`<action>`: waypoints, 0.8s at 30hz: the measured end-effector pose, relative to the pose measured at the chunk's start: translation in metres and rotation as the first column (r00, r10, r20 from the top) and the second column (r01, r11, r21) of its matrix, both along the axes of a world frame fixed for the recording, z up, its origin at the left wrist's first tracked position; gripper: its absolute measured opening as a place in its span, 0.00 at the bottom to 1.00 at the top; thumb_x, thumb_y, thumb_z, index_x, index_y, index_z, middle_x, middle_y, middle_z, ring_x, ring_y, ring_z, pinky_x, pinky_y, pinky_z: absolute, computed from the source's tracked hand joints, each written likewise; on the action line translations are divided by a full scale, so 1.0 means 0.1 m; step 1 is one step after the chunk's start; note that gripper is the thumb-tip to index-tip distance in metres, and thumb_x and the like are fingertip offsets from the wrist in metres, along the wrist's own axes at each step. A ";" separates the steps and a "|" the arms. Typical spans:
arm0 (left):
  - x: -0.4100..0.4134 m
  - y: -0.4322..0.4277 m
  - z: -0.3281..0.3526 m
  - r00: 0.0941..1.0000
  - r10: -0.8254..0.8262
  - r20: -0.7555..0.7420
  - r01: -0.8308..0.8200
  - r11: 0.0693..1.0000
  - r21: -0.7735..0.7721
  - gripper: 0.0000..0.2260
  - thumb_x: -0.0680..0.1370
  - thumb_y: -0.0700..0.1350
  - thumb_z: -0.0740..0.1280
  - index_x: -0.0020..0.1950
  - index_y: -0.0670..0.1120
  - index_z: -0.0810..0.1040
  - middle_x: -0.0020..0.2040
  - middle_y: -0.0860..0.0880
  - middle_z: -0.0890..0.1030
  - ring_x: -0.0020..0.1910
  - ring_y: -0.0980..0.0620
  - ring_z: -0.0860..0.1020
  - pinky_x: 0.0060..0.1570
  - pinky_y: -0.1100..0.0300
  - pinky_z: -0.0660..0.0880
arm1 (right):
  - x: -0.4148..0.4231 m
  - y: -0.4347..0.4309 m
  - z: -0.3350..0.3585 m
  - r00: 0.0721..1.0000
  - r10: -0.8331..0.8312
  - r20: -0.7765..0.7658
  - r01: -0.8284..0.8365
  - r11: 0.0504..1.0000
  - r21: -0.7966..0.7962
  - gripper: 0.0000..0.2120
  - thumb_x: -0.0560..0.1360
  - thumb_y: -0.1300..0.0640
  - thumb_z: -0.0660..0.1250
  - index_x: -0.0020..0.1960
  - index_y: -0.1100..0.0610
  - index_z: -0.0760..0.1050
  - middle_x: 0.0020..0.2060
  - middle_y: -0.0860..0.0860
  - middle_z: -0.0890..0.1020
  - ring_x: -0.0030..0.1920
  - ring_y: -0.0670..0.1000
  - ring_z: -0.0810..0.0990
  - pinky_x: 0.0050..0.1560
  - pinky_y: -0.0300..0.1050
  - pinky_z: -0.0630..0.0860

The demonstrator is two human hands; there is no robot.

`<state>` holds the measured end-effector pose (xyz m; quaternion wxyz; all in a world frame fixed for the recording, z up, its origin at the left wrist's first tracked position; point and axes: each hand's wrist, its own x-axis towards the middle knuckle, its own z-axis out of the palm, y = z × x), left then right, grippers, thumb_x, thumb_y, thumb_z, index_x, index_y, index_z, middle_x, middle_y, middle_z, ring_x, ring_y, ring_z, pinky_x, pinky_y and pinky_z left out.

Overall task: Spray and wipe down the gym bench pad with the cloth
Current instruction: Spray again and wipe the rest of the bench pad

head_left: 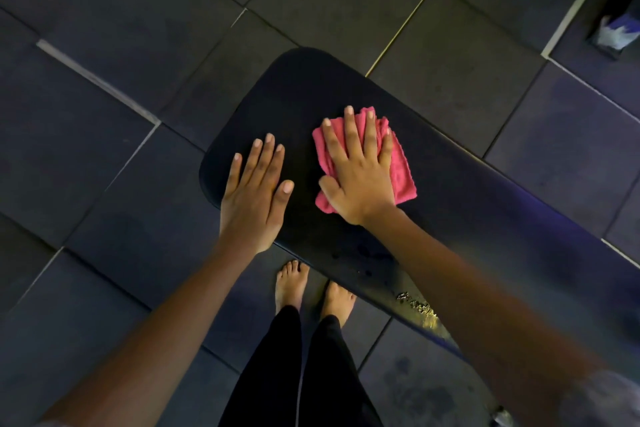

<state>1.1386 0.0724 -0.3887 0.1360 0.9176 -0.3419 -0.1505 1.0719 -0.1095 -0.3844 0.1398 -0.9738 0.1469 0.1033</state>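
standing barefoot at six o'clock, the person braces the flat, empty left hand [254,192] on the bench pad [460,204]; the right hand [358,170] presses the pink cloth [403,180] flat at center. best to drag overlapping strokes toward wet droplets [417,307] at five o'clock. dark rubber floor tiles [114,10] lie beyond.

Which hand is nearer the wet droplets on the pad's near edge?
Right. The right hand presses the pink cloth up-pad from the droplets; the left hand lies flat farther away, toward the pad's rounded end.
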 end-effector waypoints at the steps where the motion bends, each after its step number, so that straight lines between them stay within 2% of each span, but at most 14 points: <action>1: 0.00 -0.01 0.00 1.000 0.000 0.008 0.000 1.000 0.004 0.28 0.81 0.56 0.39 0.78 0.44 0.52 0.79 0.48 0.50 0.78 0.52 0.45 0.76 0.49 0.43 | -0.03 -0.01 0.00 0.999 0.024 0.024 -0.025 0.999 0.021 0.37 0.73 0.41 0.49 0.79 0.51 0.46 0.79 0.57 0.46 0.77 0.62 0.38 0.75 0.67 0.40; 4: -0.02 -0.02 0.01 1.000 0.005 0.016 -0.005 1.000 -0.004 0.29 0.81 0.57 0.38 0.78 0.44 0.52 0.79 0.48 0.50 0.78 0.52 0.45 0.76 0.48 0.43 | -0.25 -0.06 0.01 0.972 0.225 0.065 -0.231 0.968 0.103 0.35 0.74 0.45 0.49 0.79 0.51 0.50 0.79 0.55 0.49 0.78 0.59 0.41 0.75 0.66 0.45; 7: -0.02 -0.04 0.04 1.000 0.013 -0.005 -0.013 0.999 -0.030 0.29 0.81 0.58 0.38 0.78 0.44 0.52 0.79 0.48 0.51 0.78 0.52 0.45 0.76 0.46 0.42 | -0.59 -0.01 0.02 0.906 0.417 0.078 -0.424 0.892 0.154 0.35 0.71 0.48 0.53 0.78 0.50 0.54 0.79 0.51 0.53 0.79 0.56 0.43 0.76 0.64 0.45; 9: -0.05 -0.07 0.07 1.000 -0.016 -0.025 0.015 0.998 -0.057 0.28 0.81 0.57 0.40 0.78 0.44 0.53 0.79 0.48 0.52 0.78 0.52 0.45 0.76 0.46 0.42 | -0.80 0.03 0.03 0.888 0.447 0.110 -0.460 0.865 0.201 0.34 0.70 0.51 0.55 0.77 0.50 0.58 0.78 0.50 0.57 0.79 0.54 0.46 0.77 0.62 0.47; 12: -0.17 -0.13 0.07 0.987 -0.156 -0.033 0.154 0.987 -0.054 0.28 0.81 0.57 0.40 0.78 0.44 0.54 0.79 0.48 0.53 0.78 0.51 0.47 0.76 0.46 0.43 | -1.03 0.05 0.09 0.896 0.419 0.147 -0.444 0.855 0.267 0.31 0.70 0.54 0.56 0.74 0.52 0.66 0.76 0.50 0.63 0.78 0.54 0.53 0.76 0.60 0.53; 15: -0.31 -0.14 0.05 0.970 -0.244 -0.006 0.244 0.970 -0.004 0.29 0.81 0.57 0.40 0.78 0.43 0.54 0.79 0.47 0.54 0.78 0.50 0.48 0.76 0.44 0.45 | -1.19 0.08 0.22 0.937 0.264 0.227 -0.338 0.849 0.406 0.24 0.71 0.60 0.58 0.66 0.58 0.76 0.70 0.53 0.72 0.75 0.55 0.63 0.74 0.60 0.61; 17: -0.39 -0.14 0.05 0.975 -0.224 -0.010 0.224 0.974 -0.021 0.28 0.82 0.56 0.41 0.78 0.44 0.54 0.79 0.47 0.53 0.78 0.50 0.48 0.76 0.45 0.45 | -1.29 0.14 0.32 0.960 -0.039 0.276 -0.135 0.800 0.585 0.22 0.68 0.68 0.60 0.59 0.61 0.81 0.65 0.54 0.78 0.72 0.54 0.70 0.71 0.57 0.67; 18: -0.42 -0.14 0.04 0.979 -0.203 -0.018 0.203 0.978 -0.040 0.27 0.82 0.56 0.41 0.78 0.44 0.54 0.79 0.48 0.53 0.78 0.51 0.48 0.76 0.45 0.44 | -1.32 0.16 0.36 0.931 -0.231 0.283 -0.019 0.742 0.670 0.23 0.66 0.71 0.59 0.58 0.61 0.81 0.63 0.53 0.79 0.70 0.51 0.72 0.71 0.53 0.68; 20: -0.49 -0.16 0.02 0.985 -0.174 -0.017 0.172 0.984 -0.051 0.27 0.82 0.56 0.41 0.78 0.44 0.54 0.79 0.48 0.53 0.78 0.52 0.48 0.76 0.47 0.45 | -1.34 0.15 0.42 0.796 -0.521 0.309 0.142 0.656 0.741 0.27 0.67 0.72 0.57 0.62 0.61 0.78 0.66 0.51 0.76 0.71 0.49 0.70 0.72 0.46 0.65; 21: -0.52 -0.17 0.00 0.986 -0.169 0.004 0.169 0.985 -0.041 0.27 0.82 0.56 0.41 0.78 0.44 0.55 0.79 0.48 0.53 0.78 0.51 0.49 0.76 0.47 0.46 | -1.30 0.14 0.42 0.746 -0.574 0.339 0.185 0.667 0.722 0.27 0.68 0.70 0.57 0.66 0.61 0.75 0.70 0.53 0.73 0.74 0.51 0.66 0.75 0.47 0.60; 22: -0.54 -0.18 -0.02 0.985 -0.169 0.034 0.170 0.985 -0.031 0.27 0.82 0.56 0.41 0.77 0.44 0.56 0.78 0.47 0.54 0.78 0.50 0.50 0.76 0.46 0.47 | -1.22 0.12 0.41 0.733 -0.575 0.363 0.218 0.704 0.676 0.27 0.71 0.66 0.58 0.70 0.61 0.70 0.73 0.54 0.68 0.76 0.52 0.61 0.77 0.50 0.55; 23: -0.56 -0.19 -0.04 0.984 -0.167 0.059 0.169 0.985 -0.028 0.27 0.82 0.56 0.41 0.77 0.44 0.57 0.78 0.47 0.56 0.78 0.50 0.52 0.76 0.46 0.49 | -1.13 0.12 0.37 0.762 -0.534 0.367 0.243 0.760 0.602 0.29 0.73 0.60 0.58 0.74 0.59 0.65 0.76 0.55 0.63 0.78 0.54 0.55 0.78 0.55 0.50; 24: -0.56 -0.20 -0.06 0.984 -0.160 0.078 0.163 0.986 -0.034 0.27 0.82 0.56 0.41 0.77 0.43 0.58 0.78 0.46 0.57 0.77 0.49 0.54 0.75 0.45 0.50 | -1.04 0.14 0.32 0.829 -0.455 0.326 0.263 0.831 0.490 0.31 0.74 0.53 0.57 0.76 0.56 0.60 0.77 0.55 0.59 0.79 0.56 0.50 0.77 0.59 0.47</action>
